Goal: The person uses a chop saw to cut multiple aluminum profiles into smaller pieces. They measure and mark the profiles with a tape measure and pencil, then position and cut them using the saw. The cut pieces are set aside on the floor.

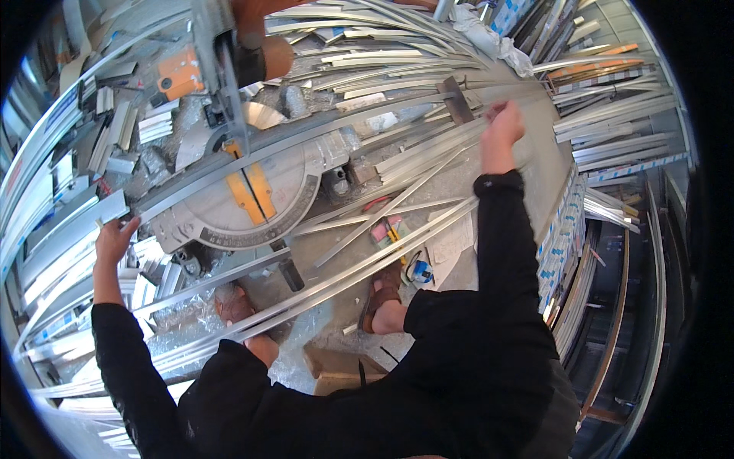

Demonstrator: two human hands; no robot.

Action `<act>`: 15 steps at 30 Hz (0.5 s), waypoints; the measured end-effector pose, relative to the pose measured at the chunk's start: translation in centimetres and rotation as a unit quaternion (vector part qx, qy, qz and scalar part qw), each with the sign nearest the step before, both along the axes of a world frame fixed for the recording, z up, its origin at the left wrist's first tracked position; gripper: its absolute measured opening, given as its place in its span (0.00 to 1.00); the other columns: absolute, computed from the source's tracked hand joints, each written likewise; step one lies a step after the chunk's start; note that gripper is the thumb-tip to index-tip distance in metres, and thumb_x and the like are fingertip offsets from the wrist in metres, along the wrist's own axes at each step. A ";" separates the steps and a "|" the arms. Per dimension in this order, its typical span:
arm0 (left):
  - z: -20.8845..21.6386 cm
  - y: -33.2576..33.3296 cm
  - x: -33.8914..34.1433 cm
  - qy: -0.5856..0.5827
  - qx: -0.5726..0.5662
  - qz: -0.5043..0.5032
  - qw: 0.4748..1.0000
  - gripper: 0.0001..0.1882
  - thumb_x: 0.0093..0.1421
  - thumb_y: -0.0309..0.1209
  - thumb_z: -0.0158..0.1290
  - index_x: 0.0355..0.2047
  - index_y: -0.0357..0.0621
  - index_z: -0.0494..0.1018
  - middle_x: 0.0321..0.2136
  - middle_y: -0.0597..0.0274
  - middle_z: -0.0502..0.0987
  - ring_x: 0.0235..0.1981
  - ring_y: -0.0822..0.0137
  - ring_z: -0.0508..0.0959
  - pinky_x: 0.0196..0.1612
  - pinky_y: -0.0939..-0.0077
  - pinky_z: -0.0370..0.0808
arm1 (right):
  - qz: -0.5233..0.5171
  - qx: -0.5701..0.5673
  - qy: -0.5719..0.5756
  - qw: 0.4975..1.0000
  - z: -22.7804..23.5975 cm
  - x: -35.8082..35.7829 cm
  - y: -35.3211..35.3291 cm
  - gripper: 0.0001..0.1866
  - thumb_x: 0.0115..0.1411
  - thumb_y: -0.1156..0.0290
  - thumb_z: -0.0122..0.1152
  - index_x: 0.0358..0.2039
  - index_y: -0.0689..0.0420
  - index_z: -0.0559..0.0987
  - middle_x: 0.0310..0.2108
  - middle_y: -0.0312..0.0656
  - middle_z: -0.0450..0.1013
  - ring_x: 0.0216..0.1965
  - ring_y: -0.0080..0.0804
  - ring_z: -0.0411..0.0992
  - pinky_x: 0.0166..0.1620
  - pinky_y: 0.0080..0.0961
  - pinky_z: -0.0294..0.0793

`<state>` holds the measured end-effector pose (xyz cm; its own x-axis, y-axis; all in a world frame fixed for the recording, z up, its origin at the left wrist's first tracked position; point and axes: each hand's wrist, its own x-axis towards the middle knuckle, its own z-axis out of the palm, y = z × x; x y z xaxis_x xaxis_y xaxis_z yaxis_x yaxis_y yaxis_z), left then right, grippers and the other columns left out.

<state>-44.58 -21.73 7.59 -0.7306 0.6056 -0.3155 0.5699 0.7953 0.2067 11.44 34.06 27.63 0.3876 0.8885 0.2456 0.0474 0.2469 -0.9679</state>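
Observation:
A mitre saw (256,164) stands in front of me, with a round grey base and a yellow slotted insert (252,191). A long pale metal strip (275,138) lies across its base along the fence. At the left, my left hand (115,243) is closed at the strip's near left end, thumb and fingers around it. My right hand (502,131) is raised at the far right, past the saw, above several long strips. Its fingers are curled together and slightly blurred; what they hold, if anything, is hidden. The saw's orange part (180,73) shows at the upper left.
Bundles of metal profiles (612,115) lie at the far right, with more offcuts (115,130) at the left. Long strips (359,271) cross above my sandalled feet (382,302). A blue tape measure (419,269) and a cardboard box (344,367) are on the floor.

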 end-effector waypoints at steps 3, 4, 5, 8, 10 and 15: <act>-0.1 2.5 1.4 -0.019 -0.007 -0.008 1.000 0.38 0.57 0.64 0.55 0.38 0.33 0.81 0.39 0.37 0.82 0.44 0.41 0.81 0.48 0.52 0.75 | 0.115 0.223 -0.140 0.958 9.4 -8.7 -1.7 0.11 0.65 0.66 0.57 0.28 0.58 0.78 0.24 0.34 0.73 0.26 0.22 0.71 0.29 0.21 0.70; -0.2 3.3 2.0 -0.029 -0.002 -0.016 0.999 0.38 0.57 0.65 0.56 0.38 0.35 0.81 0.38 0.38 0.82 0.43 0.41 0.81 0.47 0.52 0.76 | 0.174 0.293 -0.263 0.902 12.1 -11.5 -3.2 0.13 0.66 0.63 0.60 0.31 0.61 0.79 0.25 0.33 0.73 0.26 0.22 0.70 0.32 0.21 0.70; -0.4 4.0 2.6 -0.023 -0.001 -0.013 1.000 0.40 0.56 0.67 0.56 0.38 0.35 0.81 0.36 0.39 0.82 0.41 0.41 0.82 0.46 0.52 0.76 | 0.216 0.295 -0.286 0.886 13.6 -15.2 -4.6 0.16 0.66 0.60 0.60 0.32 0.63 0.79 0.25 0.34 0.74 0.26 0.22 0.70 0.33 0.22 0.70; -0.5 5.2 3.8 0.019 -0.021 -0.017 0.999 0.46 0.55 0.73 0.51 0.35 0.32 0.81 0.33 0.35 0.82 0.40 0.40 0.83 0.45 0.52 0.79 | 0.318 0.389 -0.423 0.754 14.9 -25.5 -9.4 0.22 0.69 0.54 0.54 0.45 0.64 0.79 0.37 0.55 0.77 0.42 0.47 0.77 0.44 0.37 0.74; -0.4 5.3 4.1 0.021 -0.020 -0.016 0.999 0.47 0.54 0.74 0.49 0.36 0.32 0.81 0.34 0.36 0.82 0.40 0.41 0.83 0.45 0.52 0.79 | 0.466 0.317 -0.477 0.675 15.3 -29.9 -12.4 0.25 0.69 0.50 0.53 0.44 0.64 0.79 0.38 0.57 0.77 0.42 0.46 0.76 0.47 0.35 0.73; 0.1 5.3 4.5 -0.005 -0.026 -0.001 1.000 0.50 0.54 0.76 0.48 0.38 0.31 0.80 0.37 0.36 0.82 0.43 0.42 0.82 0.48 0.52 0.77 | 0.418 0.188 -0.639 0.618 16.0 -30.6 -16.7 0.37 0.64 0.35 0.49 0.34 0.63 0.83 0.31 0.59 0.78 0.38 0.56 0.78 0.44 0.42 0.74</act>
<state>-40.11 -16.41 7.69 -0.7266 0.5894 -0.3529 0.5693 0.8042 0.1710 -19.12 17.37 43.59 -0.8915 0.4348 0.1269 0.4181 0.8978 -0.1386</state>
